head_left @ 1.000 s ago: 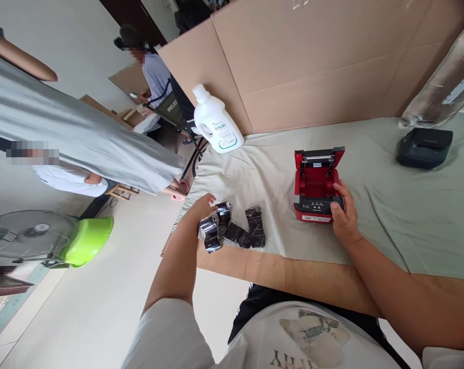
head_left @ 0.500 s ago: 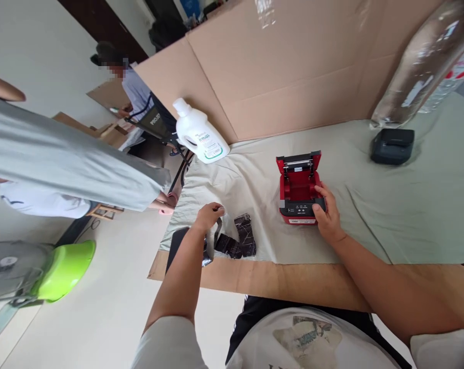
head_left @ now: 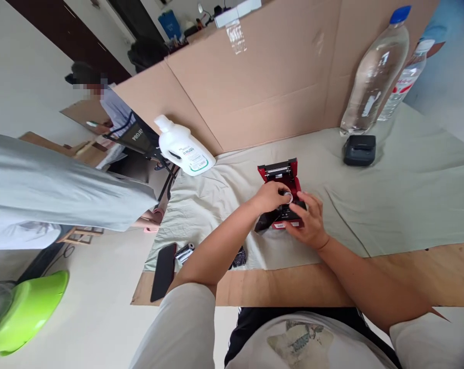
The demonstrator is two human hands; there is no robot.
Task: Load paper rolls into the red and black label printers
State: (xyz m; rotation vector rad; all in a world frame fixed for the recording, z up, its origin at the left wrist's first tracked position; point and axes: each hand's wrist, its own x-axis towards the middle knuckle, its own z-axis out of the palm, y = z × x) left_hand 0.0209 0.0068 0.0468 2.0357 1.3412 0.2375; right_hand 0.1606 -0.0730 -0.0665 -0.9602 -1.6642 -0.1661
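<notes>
The left hand has come across from the black-wrapped rolls at the table's near edge and now sits over the open red printer, fingers pinched on a small roll with black wrap trailing; the right hand still braces the printer's front, fingers curled against it; the roll is poised right at the open bay.

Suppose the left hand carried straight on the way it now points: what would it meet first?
Probably the open red printer: the left hand, holding a small roll, points into it, though depth is unclear.
</notes>
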